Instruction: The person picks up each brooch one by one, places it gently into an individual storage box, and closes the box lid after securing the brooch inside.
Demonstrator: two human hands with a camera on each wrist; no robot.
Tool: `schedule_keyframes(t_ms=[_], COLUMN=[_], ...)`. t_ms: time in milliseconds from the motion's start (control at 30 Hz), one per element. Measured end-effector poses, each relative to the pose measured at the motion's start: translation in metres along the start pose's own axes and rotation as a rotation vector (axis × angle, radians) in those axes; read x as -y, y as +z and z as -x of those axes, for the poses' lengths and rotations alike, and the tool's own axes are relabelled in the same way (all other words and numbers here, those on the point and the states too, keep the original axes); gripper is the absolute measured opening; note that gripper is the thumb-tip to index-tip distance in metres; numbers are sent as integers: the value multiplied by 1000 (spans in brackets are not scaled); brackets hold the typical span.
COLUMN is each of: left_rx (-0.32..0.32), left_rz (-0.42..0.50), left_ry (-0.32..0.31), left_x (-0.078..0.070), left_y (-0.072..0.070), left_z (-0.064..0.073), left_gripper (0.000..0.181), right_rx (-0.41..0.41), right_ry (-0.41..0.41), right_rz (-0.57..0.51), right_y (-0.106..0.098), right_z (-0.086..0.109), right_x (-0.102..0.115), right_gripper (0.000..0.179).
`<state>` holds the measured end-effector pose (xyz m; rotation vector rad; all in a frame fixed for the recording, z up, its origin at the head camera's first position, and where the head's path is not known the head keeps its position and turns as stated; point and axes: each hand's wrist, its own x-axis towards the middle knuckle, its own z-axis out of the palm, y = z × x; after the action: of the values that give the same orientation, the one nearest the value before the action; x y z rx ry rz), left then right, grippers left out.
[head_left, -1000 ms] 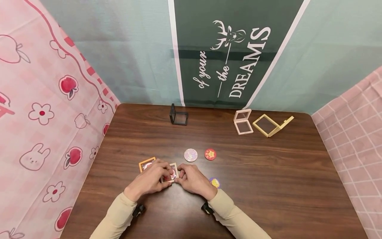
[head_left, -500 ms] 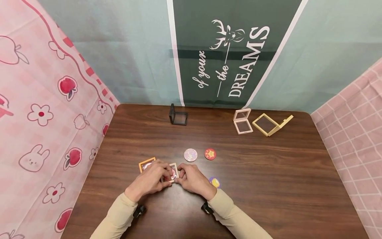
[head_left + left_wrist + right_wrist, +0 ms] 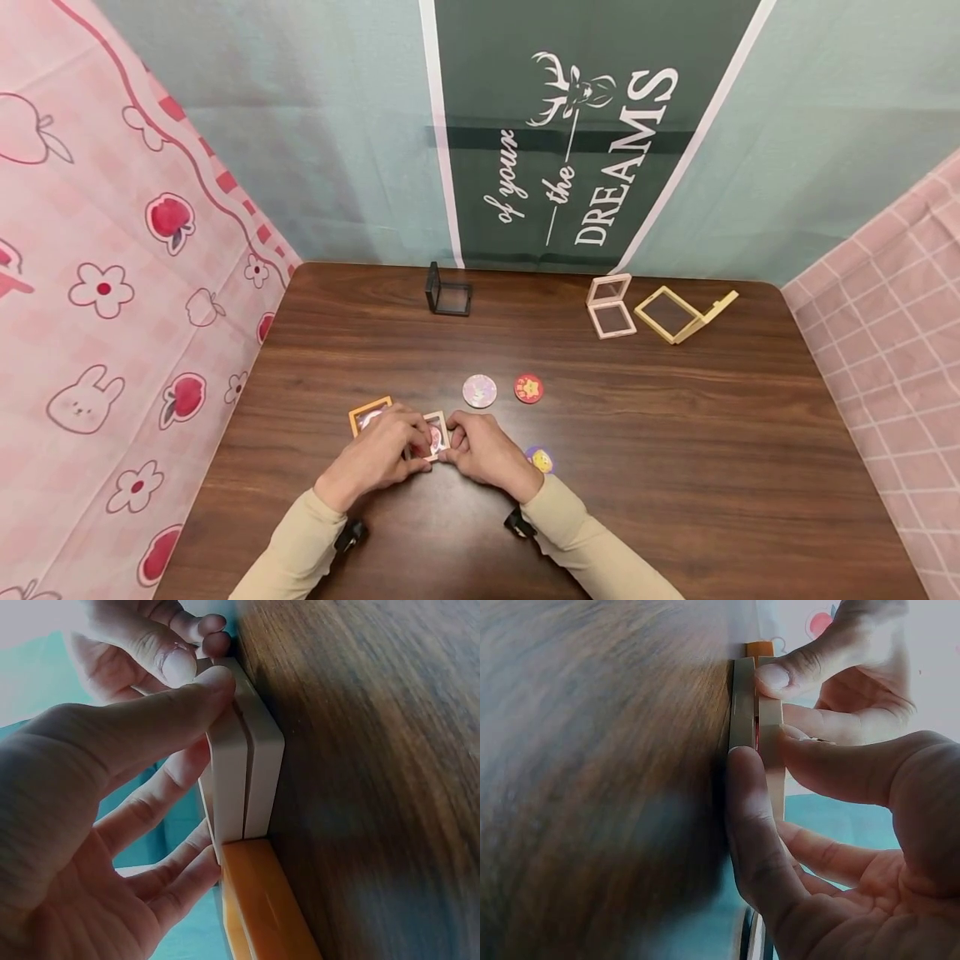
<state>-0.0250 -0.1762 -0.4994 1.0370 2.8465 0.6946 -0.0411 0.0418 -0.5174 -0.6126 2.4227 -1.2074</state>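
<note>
A small cream hinged display frame (image 3: 436, 419) lies at the table's near left, with a pinkish round badge (image 3: 436, 439) behind its clear film. My left hand (image 3: 381, 448) grips its left part, thumb along the near edge and fingers over the top. At the right side my right hand (image 3: 489, 452) holds it, thumb at the near corner. Both wrist views show the cream frame's halves (image 3: 230, 784) nearly together, a thin gap between them. An orange frame (image 3: 271, 907) butts against its left end; my left hand partly covers that one in the head view.
Beyond the hands lie a pale purple badge (image 3: 479, 390) and a red badge (image 3: 528, 388). A purple and yellow badge (image 3: 540, 458) sits beside my right wrist. Along the back stand opened frames: black (image 3: 432, 288), pink (image 3: 617, 334) and yellow (image 3: 701, 323).
</note>
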Motion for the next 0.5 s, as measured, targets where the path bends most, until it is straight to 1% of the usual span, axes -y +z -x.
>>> schedule_keyframes(t_ms=[100, 333, 500], left_rx=[-15, -33, -53], left_rz=[-3, -7, -23], left_ry=[-1, -33, -18], left_x=[0, -1, -1], left_y=[0, 2, 4], left_z=[0, 3, 2], left_gripper=[23, 27, 29], right_rx=[3, 14, 17], right_ry=[3, 16, 5], right_rz=[-9, -20, -19], right_y=[-1, -1, -2], right_z=[-1, 0, 0], right_x=[1, 1, 1], right_gripper=[24, 25, 25])
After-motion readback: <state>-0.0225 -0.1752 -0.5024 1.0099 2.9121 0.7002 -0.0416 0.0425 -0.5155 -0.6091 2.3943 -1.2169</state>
